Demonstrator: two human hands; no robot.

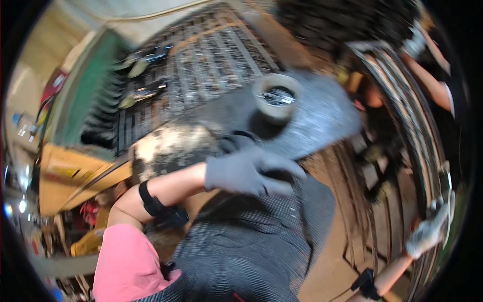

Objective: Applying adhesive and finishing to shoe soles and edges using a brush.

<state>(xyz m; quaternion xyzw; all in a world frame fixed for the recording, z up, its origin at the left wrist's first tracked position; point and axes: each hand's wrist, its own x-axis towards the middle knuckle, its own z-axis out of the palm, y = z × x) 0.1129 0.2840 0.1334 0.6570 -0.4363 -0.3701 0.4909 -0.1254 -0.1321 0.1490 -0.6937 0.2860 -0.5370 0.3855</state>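
Note:
My left hand point(246, 171), in a grey glove, reaches across in front of my dark striped apron point(246, 246). Its fingers are apart with nothing visible between them, though motion blurs them. Just beyond it lies a black looped object point(239, 140), partly hidden. A whitish tub point(275, 103) with small dark and shiny pieces stands on a dark metal sheet point(327, 105) past this hand. At the lower right my right hand point(427, 231), in a pale dirty glove, is closed on the near end of a long layered metal frame point(410, 105), which stretches away from me.
Another person's gloved hand point(415, 43) is at the frame's far end. A slatted metal rack point(206, 60) with several tools point(143, 93) stands beside a green panel point(83, 85) at the far left. Metal bars point(354, 216) stand at right; a yellow box point(70, 176) is at left.

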